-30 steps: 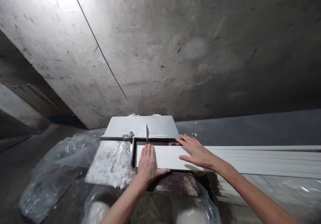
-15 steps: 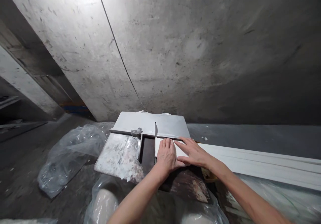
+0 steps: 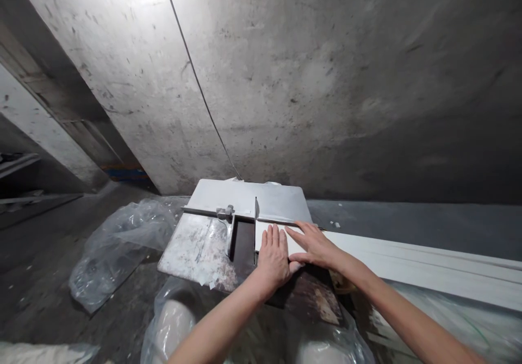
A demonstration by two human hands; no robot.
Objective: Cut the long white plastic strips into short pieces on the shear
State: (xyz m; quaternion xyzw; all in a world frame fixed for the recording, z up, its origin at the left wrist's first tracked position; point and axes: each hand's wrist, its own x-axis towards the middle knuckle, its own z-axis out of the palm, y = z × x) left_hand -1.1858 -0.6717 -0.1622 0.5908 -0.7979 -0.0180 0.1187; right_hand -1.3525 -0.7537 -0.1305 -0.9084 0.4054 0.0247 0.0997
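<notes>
My left hand (image 3: 274, 258) lies flat, fingers stretched out, on a white board (image 3: 294, 247). Just left of the board's end, a thin upright saw blade (image 3: 256, 228) rises from the saw table (image 3: 191, 244). My right hand (image 3: 316, 247) rests on the board further right, its thumb and fingers spread apart. A metal fence (image 3: 230, 236) with a clamp knob stands left of the blade. Long white panels (image 3: 416, 258) extend to the right past my right arm; whether the board joins them is hidden by that hand.
A concrete wall (image 3: 285, 81) with a hanging cable (image 3: 196, 76) rises behind the table. Crumpled clear plastic (image 3: 118, 244) lies on the floor at left. Plastic-wrapped items (image 3: 173, 326) sit below the table's front edge. White scraps (image 3: 334, 224) lie on the floor behind.
The fingers of my left hand have spread a little on the board. My right hand stays in nearly the same place. The view has shifted slightly.
</notes>
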